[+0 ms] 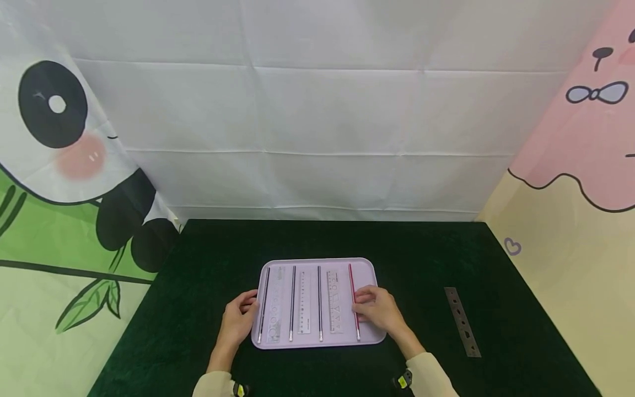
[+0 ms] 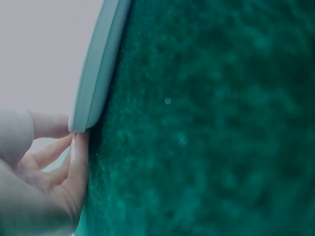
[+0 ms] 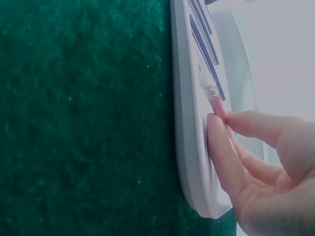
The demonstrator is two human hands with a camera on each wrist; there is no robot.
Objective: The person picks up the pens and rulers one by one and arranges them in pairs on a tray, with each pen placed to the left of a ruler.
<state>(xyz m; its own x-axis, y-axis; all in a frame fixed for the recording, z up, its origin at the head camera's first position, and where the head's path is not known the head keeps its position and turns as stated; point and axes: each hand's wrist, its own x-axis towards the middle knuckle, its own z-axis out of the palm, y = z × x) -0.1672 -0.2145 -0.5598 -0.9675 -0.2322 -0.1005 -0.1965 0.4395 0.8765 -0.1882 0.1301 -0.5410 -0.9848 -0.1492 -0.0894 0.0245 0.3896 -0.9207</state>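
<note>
A lilac tray [image 1: 337,339] lies on the dark green table. My left hand [image 1: 238,320] pinches its left rim, with the thumb and a finger [image 2: 78,162] at the edge in the left wrist view. Inside the tray's right side, my right hand [image 1: 379,311] pinches a red pencil [image 1: 350,278] between thumb and finger. The pencil's pale end [image 3: 205,81] points toward the near edge. Three dark pencils lie to its left, one of them a dark pencil [image 1: 319,303]. Between the pencils are a circle stencil [image 1: 275,303], a clear ruler [image 1: 305,303] and a triangle stencil [image 1: 334,303].
A grey strip with holes [image 1: 462,321] lies on the green tabletop [image 1: 412,248] to the right of the tray. White cloth [image 1: 327,121] hangs behind the table, with printed cartoon panels at both sides.
</note>
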